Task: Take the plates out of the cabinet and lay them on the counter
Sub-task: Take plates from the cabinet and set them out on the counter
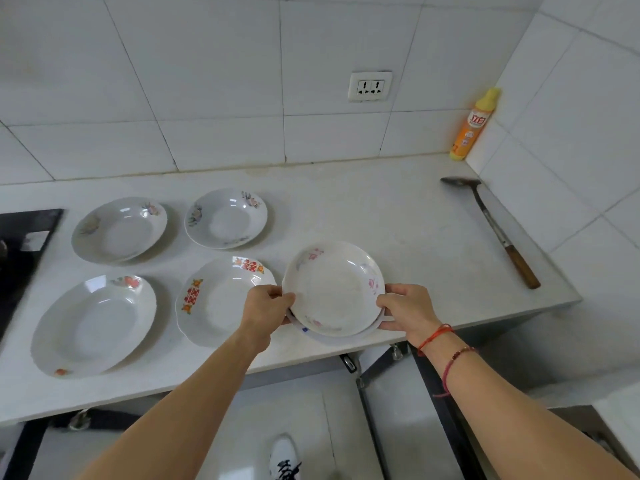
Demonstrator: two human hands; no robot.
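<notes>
Two hands, left hand [268, 306] and right hand [405, 311], close their fingers on a small stack of white pink-flowered ceramic plates [334, 289] at the pale stone surface [415, 216] near edge. Four white patterned plates [225, 218] lie at its nine to eleven o'clock.

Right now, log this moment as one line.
plates laid: four on counter | held: stacked plates | left hand grip: left rim | right hand grip: right rim | cabinet door: open
</notes>
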